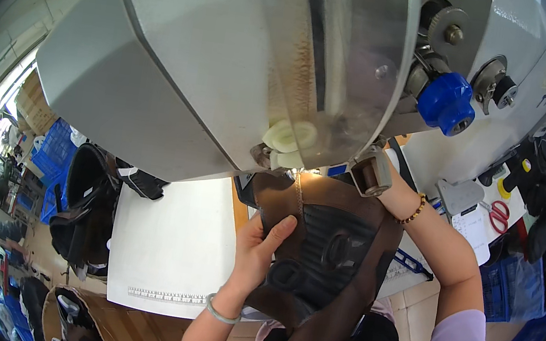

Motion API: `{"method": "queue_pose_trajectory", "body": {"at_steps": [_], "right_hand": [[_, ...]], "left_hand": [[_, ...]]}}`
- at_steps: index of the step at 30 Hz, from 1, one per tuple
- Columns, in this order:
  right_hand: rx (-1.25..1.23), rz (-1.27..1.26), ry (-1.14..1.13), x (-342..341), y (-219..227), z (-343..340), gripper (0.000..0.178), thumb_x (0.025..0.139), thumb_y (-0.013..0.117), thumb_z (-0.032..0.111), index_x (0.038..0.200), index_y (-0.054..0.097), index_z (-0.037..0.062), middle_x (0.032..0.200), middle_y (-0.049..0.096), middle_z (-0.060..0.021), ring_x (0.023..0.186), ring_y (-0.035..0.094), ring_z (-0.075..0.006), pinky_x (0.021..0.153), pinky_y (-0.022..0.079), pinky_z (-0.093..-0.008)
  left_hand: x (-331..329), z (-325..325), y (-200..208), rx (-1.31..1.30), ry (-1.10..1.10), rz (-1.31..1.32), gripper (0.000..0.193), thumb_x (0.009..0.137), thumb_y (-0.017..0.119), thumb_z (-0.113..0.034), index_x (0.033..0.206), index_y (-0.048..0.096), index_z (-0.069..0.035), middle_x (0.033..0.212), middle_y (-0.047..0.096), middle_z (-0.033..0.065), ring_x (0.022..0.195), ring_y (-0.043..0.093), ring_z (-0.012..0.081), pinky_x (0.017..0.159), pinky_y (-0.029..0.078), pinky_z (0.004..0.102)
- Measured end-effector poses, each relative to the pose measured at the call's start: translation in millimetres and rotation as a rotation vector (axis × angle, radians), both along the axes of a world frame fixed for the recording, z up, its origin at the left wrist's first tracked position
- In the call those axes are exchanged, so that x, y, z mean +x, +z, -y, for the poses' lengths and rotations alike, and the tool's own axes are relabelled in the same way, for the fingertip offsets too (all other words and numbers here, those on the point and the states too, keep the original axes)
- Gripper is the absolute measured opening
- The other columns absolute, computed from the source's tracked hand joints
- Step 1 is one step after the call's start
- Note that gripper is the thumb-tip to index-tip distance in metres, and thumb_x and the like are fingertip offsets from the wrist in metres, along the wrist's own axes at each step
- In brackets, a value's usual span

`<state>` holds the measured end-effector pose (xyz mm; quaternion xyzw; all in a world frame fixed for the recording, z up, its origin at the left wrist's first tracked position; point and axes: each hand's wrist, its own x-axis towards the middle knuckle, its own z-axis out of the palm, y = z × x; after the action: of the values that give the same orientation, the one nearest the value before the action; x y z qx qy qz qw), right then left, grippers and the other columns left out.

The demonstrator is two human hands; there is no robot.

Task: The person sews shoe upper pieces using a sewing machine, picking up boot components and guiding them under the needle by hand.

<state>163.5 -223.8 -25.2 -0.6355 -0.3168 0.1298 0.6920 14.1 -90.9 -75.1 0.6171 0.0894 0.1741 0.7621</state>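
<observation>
A large grey sewing machine (185,53) fills the upper view, its lit needle area just above the work. Under it lies a brown leather-like piece (346,195) with a black ribbed, moulded panel; its tail hangs down toward my lap. My left hand (259,245), a pale bangle on its wrist, grips the piece's left edge, thumb on top and fingers underneath. My right hand (390,180) reaches behind the machine head at the far right side of the piece. A beaded bracelet shows on that wrist, but its fingers are hidden.
A white table (171,247) with a ruler strip extends left. Black bags or shoe parts (86,207) hang beyond it. At right are red-handled scissors (498,216), a blue crate (496,293) and the machine's blue knob (446,103). A cardboard box (131,332) stands lower left.
</observation>
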Motion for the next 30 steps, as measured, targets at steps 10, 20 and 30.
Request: {"method": "queue_pose_trajectory", "body": {"at_steps": [10,20,30], "right_hand": [[-0.108,0.184,-0.162,-33.3,-19.1,11.3,0.024,0.081,0.060,0.017,0.065,0.054,-0.0009,0.052,0.045,0.0017,0.052,0.036,-0.0032,0.046,0.030,-0.0225],[0.200,-0.042,-0.218,-45.3,-43.9,-5.9,0.033,0.080,0.065,0.017,0.057,0.047,0.0018,0.053,0.040,0.0065,0.053,0.031,-0.0010,0.045,0.025,-0.0202],[0.091,-0.016,-0.253,-62.2,-48.1,-4.0,0.029,0.084,0.063,0.019,0.065,0.055,-0.0020,0.052,0.044,0.0039,0.053,0.035,-0.0013,0.044,0.029,-0.0211]], "left_hand": [[6.0,-47.5,43.6,0.000,-0.346,-0.278,0.041,0.087,0.057,-0.013,0.121,0.041,0.002,0.110,0.056,0.0074,0.096,0.054,0.0105,0.083,0.045,0.0240],[16.2,-59.4,49.1,0.266,-0.350,-0.259,0.040,0.086,0.059,-0.019,0.117,0.046,0.002,0.105,0.056,0.0039,0.092,0.051,0.0069,0.081,0.042,0.0215],[35.7,-91.0,52.1,0.332,-0.623,-0.346,0.033,0.089,0.056,-0.023,0.111,0.051,0.000,0.093,0.056,-0.0014,0.082,0.050,0.0052,0.073,0.042,0.0194]]}}
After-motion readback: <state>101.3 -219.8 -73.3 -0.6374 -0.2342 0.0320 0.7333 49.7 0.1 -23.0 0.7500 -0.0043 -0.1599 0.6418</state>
